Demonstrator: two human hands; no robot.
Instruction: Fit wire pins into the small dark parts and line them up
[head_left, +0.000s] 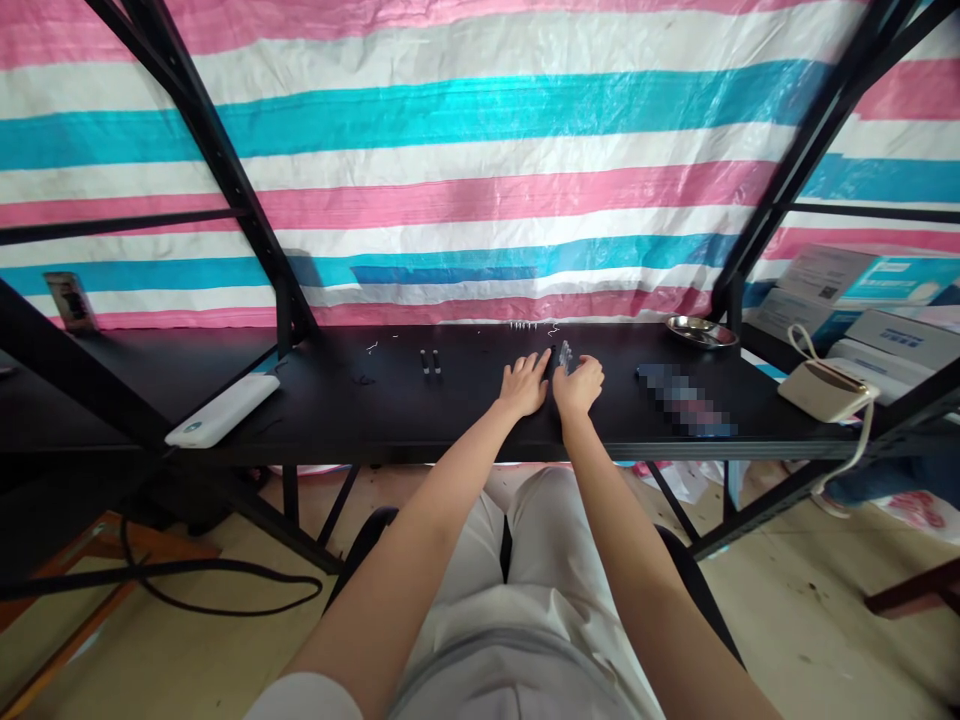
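Observation:
My left hand (525,385) lies on the black tabletop (360,420) with its fingers stretched out and apart. Its fingertips are near a small black piece (553,353), and whether they touch it I cannot tell. Close beside it, my right hand (580,384) is curled, with a small clear plastic piece (565,352) held upright between thumb and fingers. Left of the hands stand two small dark-and-white cylinders (430,362). A row of tiny white bits (523,325) lies along the back edge of the table.
A shiny metal dish (701,332) sits at the back right, behind a blurred-out flat object (686,400). A cream pouch (825,388) with a strap and several boxes (847,290) are farther right. At left lies a long white case (225,410). Black frame posts (240,190) flank the table.

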